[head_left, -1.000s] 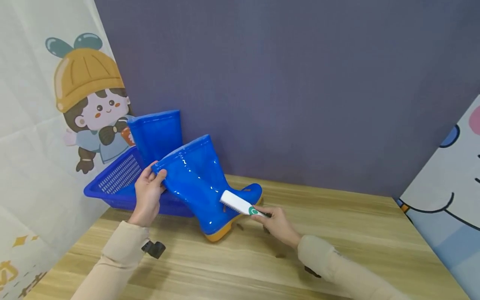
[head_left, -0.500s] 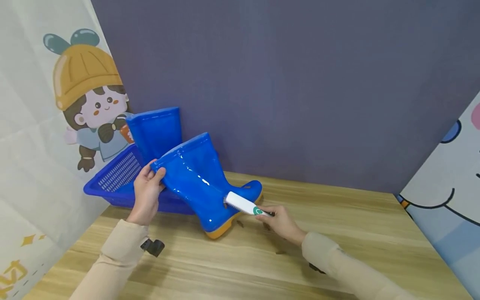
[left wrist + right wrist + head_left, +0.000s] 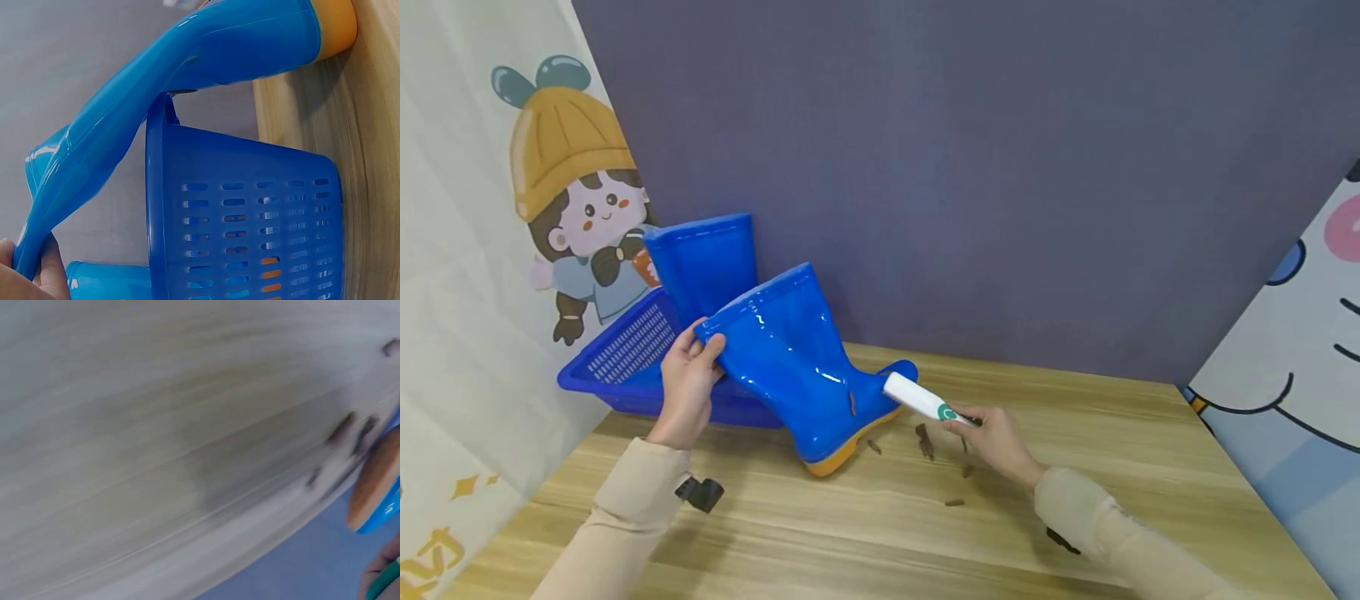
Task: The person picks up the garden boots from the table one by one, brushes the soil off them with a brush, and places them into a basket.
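Observation:
A blue rubber boot with an orange sole leans back, its sole low over the wooden table. My left hand pinches the rim of its shaft, thumb on the near side. In my right hand is a white-backed brush with a green mark, gripped by the handle. The brush head overlaps the front of the boot's foot near the toe, bristles facing down and left. A brown streak shows on the boot's side. In the right wrist view, only part of the right hand appears.
Behind the boot, a blue slotted basket holds a second blue boot. Several brown scraps lie on the table right of the sole. A grey panel rises along the table's back edge.
My right hand has moved right with the brush, from the boot's ankle towards its toe. The brown streak and more scraps now show. My left hand keeps its hold on the boot rim.

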{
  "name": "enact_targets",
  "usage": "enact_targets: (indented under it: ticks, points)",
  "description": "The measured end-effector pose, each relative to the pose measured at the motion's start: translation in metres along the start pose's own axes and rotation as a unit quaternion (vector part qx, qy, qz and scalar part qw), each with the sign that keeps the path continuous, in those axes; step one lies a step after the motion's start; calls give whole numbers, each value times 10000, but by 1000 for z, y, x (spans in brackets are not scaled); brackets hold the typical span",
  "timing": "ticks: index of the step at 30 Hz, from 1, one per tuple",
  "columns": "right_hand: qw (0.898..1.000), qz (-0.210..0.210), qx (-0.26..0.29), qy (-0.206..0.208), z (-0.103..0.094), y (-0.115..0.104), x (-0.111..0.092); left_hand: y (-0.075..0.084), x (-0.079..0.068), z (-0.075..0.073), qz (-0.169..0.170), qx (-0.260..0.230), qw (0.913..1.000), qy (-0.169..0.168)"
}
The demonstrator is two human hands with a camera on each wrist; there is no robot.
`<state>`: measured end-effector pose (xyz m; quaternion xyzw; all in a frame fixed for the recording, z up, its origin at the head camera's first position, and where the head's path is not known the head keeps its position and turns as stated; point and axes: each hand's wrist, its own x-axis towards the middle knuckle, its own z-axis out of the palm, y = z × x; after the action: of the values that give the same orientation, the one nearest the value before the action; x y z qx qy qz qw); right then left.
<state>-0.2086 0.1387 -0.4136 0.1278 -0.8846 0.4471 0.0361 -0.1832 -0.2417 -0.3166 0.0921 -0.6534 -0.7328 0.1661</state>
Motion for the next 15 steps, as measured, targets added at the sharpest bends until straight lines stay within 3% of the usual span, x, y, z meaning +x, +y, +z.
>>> enact_targets:
  ticks: [5, 8, 11, 15]
  points:
    - [9967, -635, 416, -286, 28, -24, 6, 1, -1, 1, -17, -21, 10000, 4]
    - [9944, -921, 400, -318, 42, -32, 9, 0, -2, 2, -5, -1, 10000, -28]
    - [9950, -899, 354, -260, 46, -29, 10, -1, -3, 1, 21, 29, 10000, -63]
    - [9970, -655, 336, -238, 36, -16, 11, 0, -2, -1, 69, 57, 9999, -87]
